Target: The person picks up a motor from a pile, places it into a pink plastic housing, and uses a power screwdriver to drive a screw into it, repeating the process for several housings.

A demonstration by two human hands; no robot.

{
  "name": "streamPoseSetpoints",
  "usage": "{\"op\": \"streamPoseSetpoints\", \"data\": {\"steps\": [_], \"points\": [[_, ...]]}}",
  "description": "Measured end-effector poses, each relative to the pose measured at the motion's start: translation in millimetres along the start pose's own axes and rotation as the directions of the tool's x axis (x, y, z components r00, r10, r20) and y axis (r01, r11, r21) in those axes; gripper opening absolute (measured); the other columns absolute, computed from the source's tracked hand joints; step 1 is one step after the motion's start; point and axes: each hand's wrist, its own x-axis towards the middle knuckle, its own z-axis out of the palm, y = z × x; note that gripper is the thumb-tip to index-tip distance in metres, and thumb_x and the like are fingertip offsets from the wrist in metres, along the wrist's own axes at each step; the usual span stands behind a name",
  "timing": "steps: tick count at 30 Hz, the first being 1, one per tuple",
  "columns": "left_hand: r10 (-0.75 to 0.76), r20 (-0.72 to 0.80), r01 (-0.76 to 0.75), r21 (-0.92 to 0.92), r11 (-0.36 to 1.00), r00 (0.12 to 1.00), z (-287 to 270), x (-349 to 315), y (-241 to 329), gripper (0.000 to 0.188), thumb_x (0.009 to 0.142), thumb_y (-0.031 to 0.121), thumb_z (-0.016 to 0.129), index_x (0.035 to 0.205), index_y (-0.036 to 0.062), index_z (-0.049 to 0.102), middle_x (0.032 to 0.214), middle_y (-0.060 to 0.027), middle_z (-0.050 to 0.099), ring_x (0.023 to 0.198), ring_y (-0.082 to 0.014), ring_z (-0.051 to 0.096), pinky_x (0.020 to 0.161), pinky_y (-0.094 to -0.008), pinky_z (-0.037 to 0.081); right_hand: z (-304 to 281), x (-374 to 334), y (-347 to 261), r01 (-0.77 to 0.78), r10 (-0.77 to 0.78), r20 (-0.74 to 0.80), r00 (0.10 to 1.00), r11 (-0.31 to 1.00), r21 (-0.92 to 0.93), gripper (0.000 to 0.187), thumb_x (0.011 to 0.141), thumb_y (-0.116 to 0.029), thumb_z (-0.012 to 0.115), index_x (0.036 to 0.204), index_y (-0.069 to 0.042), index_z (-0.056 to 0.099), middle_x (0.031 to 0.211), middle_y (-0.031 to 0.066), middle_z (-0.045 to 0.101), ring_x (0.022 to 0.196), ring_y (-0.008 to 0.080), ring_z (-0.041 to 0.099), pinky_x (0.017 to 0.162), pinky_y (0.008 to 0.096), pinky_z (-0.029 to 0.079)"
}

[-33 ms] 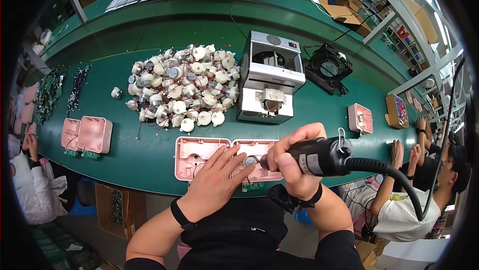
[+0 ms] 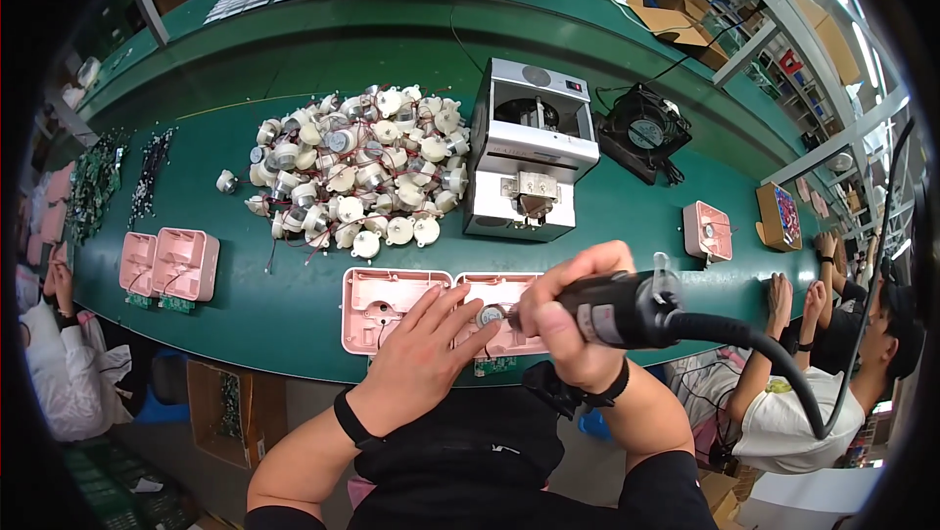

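One pink case (image 2: 358, 324), open in two halves, lies at 6 o'clock. The left hand (image 2: 411, 368) rests on both, fingers a bit apart. The right hand (image 2: 580, 344) has fingers clamped around one black driver (image 2: 641, 311), its tip near one round motor (image 2: 491, 316) inside. One heap of motors (image 2: 341, 178), too many to count, sits at 10 o'clock.

Dressed in black

We wear a black top (image 2: 460, 476), small pale mark (image 2: 505, 450) in front, short sleeves (image 2: 666, 491). Black band (image 2: 353, 420), left wrist; dark strap (image 2: 613, 388) with bulky piece (image 2: 551, 389), right. Our left hand (image 2: 419, 364) and right hand (image 2: 578, 342): bare.
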Motion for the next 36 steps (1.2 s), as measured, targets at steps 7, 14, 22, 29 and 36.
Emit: {"op": "streamPoseSetpoints", "data": {"steps": [7, 14, 22, 29, 36], "points": [[-0.015, -0.016, 0.015, -0.008, 1.0, 1.0, 1, 1, 1, 0.045, 0.084, 0.009, 0.062, 0.129, 0.0121, 0.063, 0.128, -0.0109, 0.056, 0.135, -0.0306, 0.044, 0.117, -0.0475, 0.031, -4, 2, 6, -0.01, 0.012, 0.067, 0.998, 0.999, -0.034, 0.04, 0.087, 0.002, 0.062, 0.111, -0.008, 0.031, 0.079, 0.0113, 0.056, 0.064, 0.0167, 0.056, 0.062, 0.0337, 0.051], [-0.017, -0.005, 0.017, 0.028, 0.999, 1.0, 1, 1, 2, 0.042, 0.086, 0.011, 0.062, 0.128, 0.0131, 0.063, 0.128, -0.0105, 0.056, 0.135, -0.03, 0.043, 0.117, -0.0475, 0.031, -4, 1, 7, -0.02, 0.021, 0.021, 1.0, 0.999, -0.03, 0.04, 0.087, 0.004, 0.062, 0.111, -0.008, 0.032, 0.079, 0.0115, 0.056, 0.064, 0.0164, 0.057, 0.061, 0.0331, 0.052], [-0.023, -0.017, 0.023, 0.001, 1.0, 1.0, 0, 0, 3, 0.041, 0.087, 0.011, 0.062, 0.129, 0.0128, 0.063, 0.128, -0.0112, 0.056, 0.135, -0.0311, 0.043, 0.117, -0.0477, 0.031, -5, 11, -2, 0.027, -0.024, 0.02, 1.0, 0.993, -0.115, 0.035, 0.089, -0.001, 0.061, 0.112, -0.006, 0.035, 0.074, 0.0105, 0.055, 0.06, 0.0165, 0.056, 0.058, 0.0322, 0.051], [-0.019, 0.043, 0.016, 0.074, 0.997, 0.999, -15, 1, -1, 0.067, 0.081, 0.029, 0.074, 0.141, 0.0132, 0.05, 0.139, -0.0138, 0.049, 0.137, -0.0331, 0.04, 0.118, -0.0503, 0.029, -15, 70, -36, 0.195, -0.182, -0.217, 0.959, 0.98, 0.038, 0.026, 0.093, -0.009, 0.059, 0.113, -0.005, 0.042, 0.073, 0.0097, 0.055, 0.055, 0.0178, 0.054, 0.053, 0.0316, 0.048], [-0.122, 0.025, 0.118, 0.122, 0.985, 0.992, -9, 8, -7, 0.099, 0.066, 0.048, 0.083, 0.148, 0.0091, 0.04, 0.149, -0.0142, 0.04, 0.139, -0.0339, 0.037, 0.118, -0.0534, 0.026, -27, 109, -17, 0.205, -0.232, -0.261, 0.937, 0.97, -0.127, 0.023, 0.094, -0.008, 0.058, 0.112, -0.002, 0.044, 0.072, 0.0082, 0.055, 0.052, 0.0175, 0.053, 0.05, 0.031, 0.046]]}}
